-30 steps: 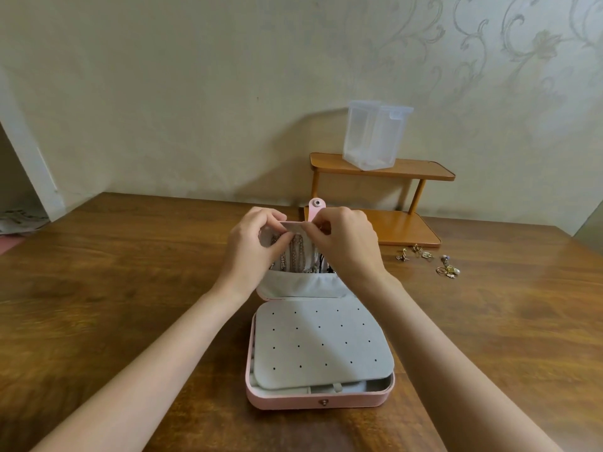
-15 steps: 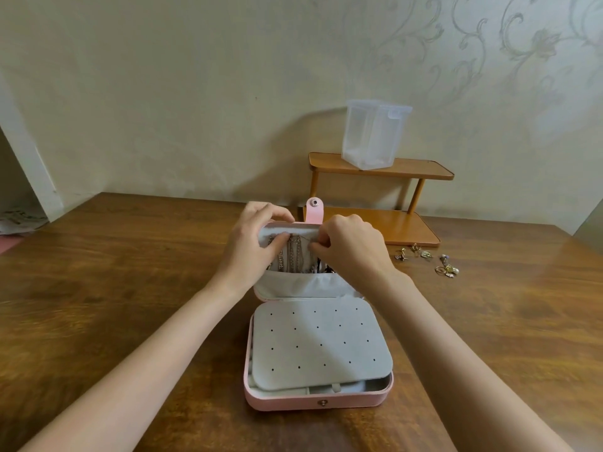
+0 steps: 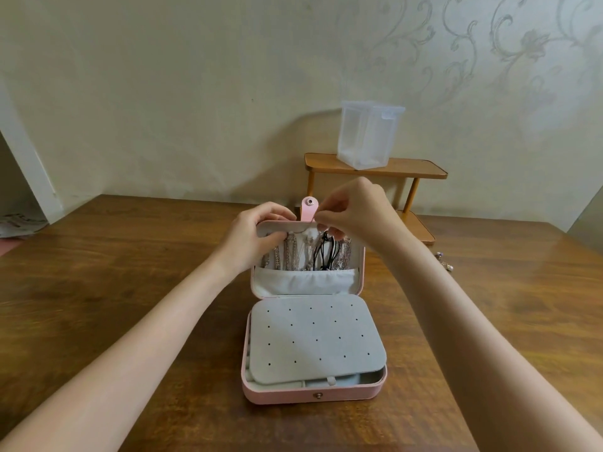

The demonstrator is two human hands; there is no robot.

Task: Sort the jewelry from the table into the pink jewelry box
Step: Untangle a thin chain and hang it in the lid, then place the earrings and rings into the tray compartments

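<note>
Where both hands pinch a thin chain [image 3: 301,227]: brown wooden table [image 3: 130,272]; pale scroll-patterned wall [image 3: 195,93].

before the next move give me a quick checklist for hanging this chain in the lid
1. Pink jewelry box open, lid upright: ok.
2. Left hand steadies the lid's upper left corner: ok.
3. Right hand pinches a thin chain at the lid's top edge: ok.
4. Chain seated on a hook: cannot tell, the fingers hide it.
5. Hung necklaces fall into the grey pocket without tangling: cannot tell.
6. All jewelry off the table: not ok, small pieces lie beyond the right forearm.
</note>
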